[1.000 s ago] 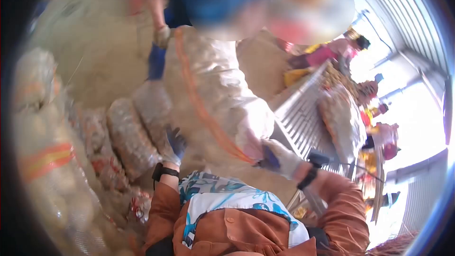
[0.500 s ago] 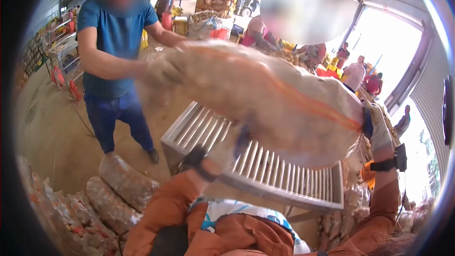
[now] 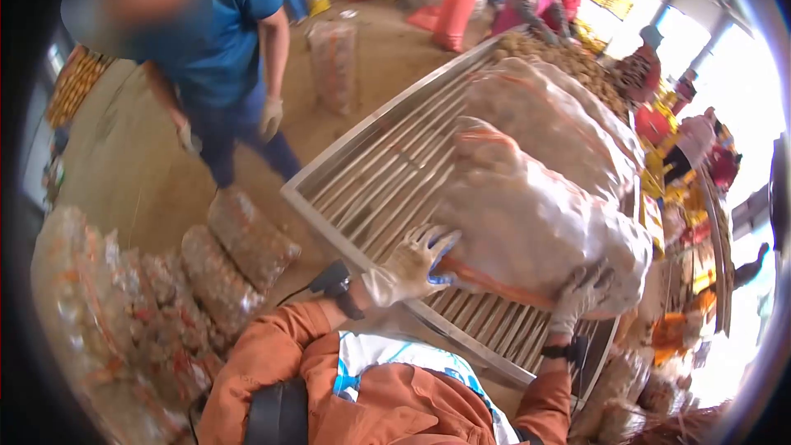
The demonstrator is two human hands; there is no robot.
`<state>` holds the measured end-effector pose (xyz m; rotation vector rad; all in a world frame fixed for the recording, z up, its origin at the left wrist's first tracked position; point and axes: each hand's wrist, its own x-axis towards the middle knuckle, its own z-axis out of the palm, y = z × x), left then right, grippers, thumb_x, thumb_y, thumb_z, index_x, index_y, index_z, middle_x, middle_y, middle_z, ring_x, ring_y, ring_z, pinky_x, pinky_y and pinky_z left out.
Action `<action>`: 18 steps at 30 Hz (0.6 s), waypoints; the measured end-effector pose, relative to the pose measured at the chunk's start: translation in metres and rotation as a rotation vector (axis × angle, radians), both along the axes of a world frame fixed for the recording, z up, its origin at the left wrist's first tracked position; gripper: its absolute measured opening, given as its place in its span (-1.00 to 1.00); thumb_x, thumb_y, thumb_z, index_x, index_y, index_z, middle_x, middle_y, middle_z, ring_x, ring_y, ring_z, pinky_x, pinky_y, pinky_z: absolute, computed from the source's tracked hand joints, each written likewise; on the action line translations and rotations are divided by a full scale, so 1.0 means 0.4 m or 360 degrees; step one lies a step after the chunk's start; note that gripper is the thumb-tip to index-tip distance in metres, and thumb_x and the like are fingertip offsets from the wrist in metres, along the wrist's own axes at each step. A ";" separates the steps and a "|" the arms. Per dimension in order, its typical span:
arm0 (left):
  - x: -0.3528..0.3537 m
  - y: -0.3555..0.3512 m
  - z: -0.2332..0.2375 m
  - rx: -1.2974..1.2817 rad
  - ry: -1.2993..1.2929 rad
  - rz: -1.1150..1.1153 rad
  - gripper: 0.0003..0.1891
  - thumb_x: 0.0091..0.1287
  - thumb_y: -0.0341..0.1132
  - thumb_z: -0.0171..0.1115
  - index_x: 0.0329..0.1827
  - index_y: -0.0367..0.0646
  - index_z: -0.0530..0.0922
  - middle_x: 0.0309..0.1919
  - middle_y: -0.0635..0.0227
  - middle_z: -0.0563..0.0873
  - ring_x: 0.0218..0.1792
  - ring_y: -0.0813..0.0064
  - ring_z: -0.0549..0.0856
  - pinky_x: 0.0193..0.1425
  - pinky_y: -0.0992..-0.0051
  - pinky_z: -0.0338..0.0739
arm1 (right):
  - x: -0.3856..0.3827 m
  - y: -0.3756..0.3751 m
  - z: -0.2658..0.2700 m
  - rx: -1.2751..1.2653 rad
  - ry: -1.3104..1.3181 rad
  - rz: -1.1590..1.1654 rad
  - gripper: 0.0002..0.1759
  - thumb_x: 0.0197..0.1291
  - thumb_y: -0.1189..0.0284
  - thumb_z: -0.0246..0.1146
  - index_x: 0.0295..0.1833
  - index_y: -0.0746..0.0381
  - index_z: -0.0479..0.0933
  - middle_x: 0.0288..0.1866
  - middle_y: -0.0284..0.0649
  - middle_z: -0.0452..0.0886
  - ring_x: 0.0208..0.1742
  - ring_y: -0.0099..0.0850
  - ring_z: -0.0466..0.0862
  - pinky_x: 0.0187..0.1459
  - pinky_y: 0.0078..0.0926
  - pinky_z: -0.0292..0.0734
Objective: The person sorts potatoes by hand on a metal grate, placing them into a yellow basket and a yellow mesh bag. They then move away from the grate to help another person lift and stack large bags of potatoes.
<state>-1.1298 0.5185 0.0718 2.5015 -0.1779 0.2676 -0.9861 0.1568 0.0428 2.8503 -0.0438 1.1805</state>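
Observation:
A bulging white mesh sack [image 3: 535, 218] with orange stripes lies on the slatted metal table [image 3: 362, 173]. What fills it cannot be clearly made out. My left hand [image 3: 412, 264], in a white glove with blue on the palm side, has spread fingers at the sack's lower left edge. Gloved too, my right hand [image 3: 579, 295] rests on the near right side of the sack with fingers stretched over its surface. A second full sack [image 3: 548, 124] lies just behind the first.
A person in a blue shirt [image 3: 227, 33] stands across on the left, gloved hands lowered. Filled sacks [image 3: 218, 272] lie on the floor at left. One upright sack [image 3: 334, 66] stands farther back. Loose potato-like produce [image 3: 560, 66] covers the table's far end, with several people beyond.
The sack was in the air between me and the person in blue; now it rests on the slats. That person's hands are off it, and my left hand's fingers have spread.

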 end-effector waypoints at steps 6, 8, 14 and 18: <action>0.067 -0.068 -0.235 0.0053 -0.0338 0.0030 0.10 -0.21 0.07 0.56 0.50 -0.11 0.32 0.50 -0.21 0.20 0.56 -0.26 0.12 0.58 -0.26 -0.06 | -0.009 0.235 0.055 0.0274 0.0035 0.0845 -0.36 0.48 0.12 0.09 0.47 0.36 0.33 0.39 0.18 0.42 0.40 0.10 0.42 0.43 0.07 0.26; 0.123 -0.067 -0.230 0.0044 -0.0497 0.0061 0.10 -0.24 0.05 0.52 0.49 -0.17 0.33 0.49 -0.27 0.18 0.56 -0.28 0.09 0.59 -0.28 -0.08 | -0.018 0.317 0.054 -0.0157 0.0027 0.1222 -0.33 0.41 0.06 0.16 0.45 0.30 0.38 0.41 0.20 0.40 0.41 0.14 0.38 0.44 0.09 0.24; 0.134 0.021 -0.136 0.0056 -0.0654 0.0220 -0.23 0.05 -0.07 0.37 0.34 -0.27 0.43 0.26 0.05 0.50 0.37 0.01 0.43 0.52 -0.11 0.17 | 0.046 0.420 0.035 -0.0477 -0.0005 0.1092 -0.42 0.42 0.15 0.16 0.36 0.34 0.47 0.38 0.10 0.47 0.37 0.06 0.46 0.40 0.04 0.32; 0.208 0.046 -0.182 0.0177 -0.0493 0.0151 -0.40 0.12 -0.14 0.27 0.22 -0.29 0.52 0.03 0.04 0.63 0.21 0.07 0.58 0.45 -0.01 0.30 | -0.038 0.578 0.186 -0.0455 0.0343 0.0590 -0.47 0.47 0.18 0.11 0.34 0.35 0.48 0.33 0.07 0.52 0.34 -0.02 0.52 0.36 -0.09 0.40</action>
